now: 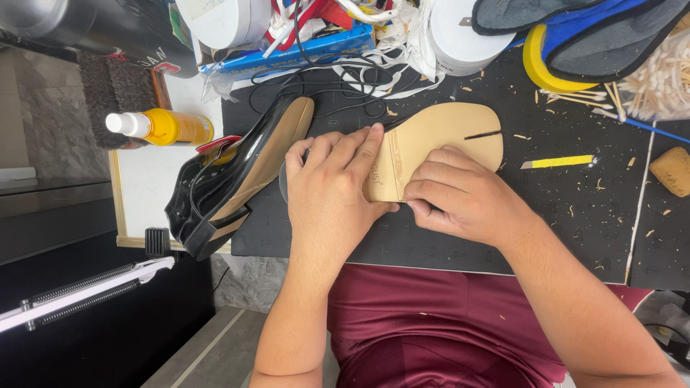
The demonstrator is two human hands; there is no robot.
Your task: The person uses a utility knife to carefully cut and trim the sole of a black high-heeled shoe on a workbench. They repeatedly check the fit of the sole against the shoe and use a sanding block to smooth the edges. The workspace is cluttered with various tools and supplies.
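We press our left hand [332, 188] flat on the tan leather sole [438, 147], lying mid-mat, while our right hand [460, 194] pinches its near edge. The black shoe [230, 179] lies left, unsoled; fitting seems barely begun.

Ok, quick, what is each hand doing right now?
Left hand: fingers flat, pressing down on the tan sole; not gripping.
Right hand: fingers curled at the sole's cut edge; whether it holds a tool cannot be told.
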